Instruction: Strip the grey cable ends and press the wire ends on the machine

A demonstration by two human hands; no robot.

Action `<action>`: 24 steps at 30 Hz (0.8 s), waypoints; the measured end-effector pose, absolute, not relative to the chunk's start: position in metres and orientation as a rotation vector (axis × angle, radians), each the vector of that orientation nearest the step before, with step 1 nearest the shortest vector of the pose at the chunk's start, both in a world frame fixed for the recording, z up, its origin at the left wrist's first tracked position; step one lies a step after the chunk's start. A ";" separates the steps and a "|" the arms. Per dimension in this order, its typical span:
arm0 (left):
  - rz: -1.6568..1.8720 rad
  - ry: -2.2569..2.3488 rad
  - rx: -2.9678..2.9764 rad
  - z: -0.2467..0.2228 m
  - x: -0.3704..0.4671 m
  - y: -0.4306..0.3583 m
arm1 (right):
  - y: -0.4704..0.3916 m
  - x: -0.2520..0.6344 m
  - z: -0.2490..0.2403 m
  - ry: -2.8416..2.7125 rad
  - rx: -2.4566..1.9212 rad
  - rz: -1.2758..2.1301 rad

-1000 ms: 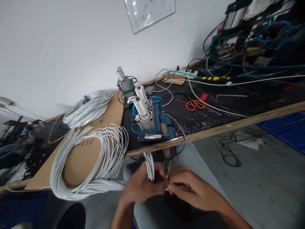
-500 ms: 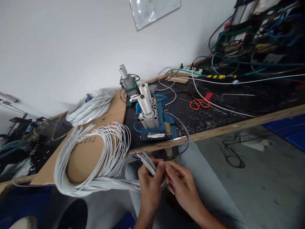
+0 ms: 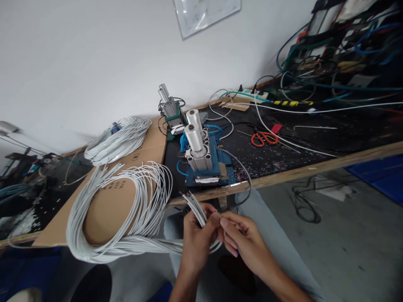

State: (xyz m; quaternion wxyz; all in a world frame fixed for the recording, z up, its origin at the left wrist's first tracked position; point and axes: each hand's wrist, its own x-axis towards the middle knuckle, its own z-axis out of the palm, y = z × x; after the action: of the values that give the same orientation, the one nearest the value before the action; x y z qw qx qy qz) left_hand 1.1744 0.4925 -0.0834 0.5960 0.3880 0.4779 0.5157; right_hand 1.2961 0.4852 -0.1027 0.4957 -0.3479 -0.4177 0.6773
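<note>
My left hand (image 3: 199, 235) is closed around the ends of a bundle of white cables (image 3: 195, 208), whose tips fan out above the fingers. Beside it, my right hand (image 3: 241, 237) is closed in a pinch, thumb and forefinger meeting the left thumb and forefinger. What lies between those fingertips is too small to make out. From the left hand the cables run left into a large loose coil (image 3: 77, 218) on a flat cardboard sheet (image 3: 108, 212). Both hands are over my lap, just off the bench edge (image 3: 217, 192).
Behind the hands stands a blue pneumatic press (image 3: 201, 161), with a second press (image 3: 170, 111) farther back. Another cable coil (image 3: 119, 138) lies at the back left. Orange-handled scissors (image 3: 263, 138) and a power strip (image 3: 248, 94) are on the right.
The right hand's fingers have shifted slightly at the pinch, and the cable ends in the left hand tilt a little differently. The view has shifted slightly.
</note>
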 end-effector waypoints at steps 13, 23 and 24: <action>1.403 1.349 0.882 -0.084 1.189 0.507 | 0.519 1.291 -0.111 -0.892 -1.012 1.469; 1.664 1.244 0.716 -0.073 1.186 0.504 | 0.545 1.276 -0.125 -0.720 -1.044 1.412; 1.666 1.243 0.708 -0.073 1.186 0.504 | 0.545 1.274 -0.126 -0.711 -1.042 1.413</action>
State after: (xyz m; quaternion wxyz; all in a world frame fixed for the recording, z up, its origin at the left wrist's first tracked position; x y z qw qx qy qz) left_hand 1.1856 0.5043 -0.0728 0.4554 0.2869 0.5041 0.6754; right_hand 1.2743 0.5452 -0.1261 0.5841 -0.4464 -0.3047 0.6055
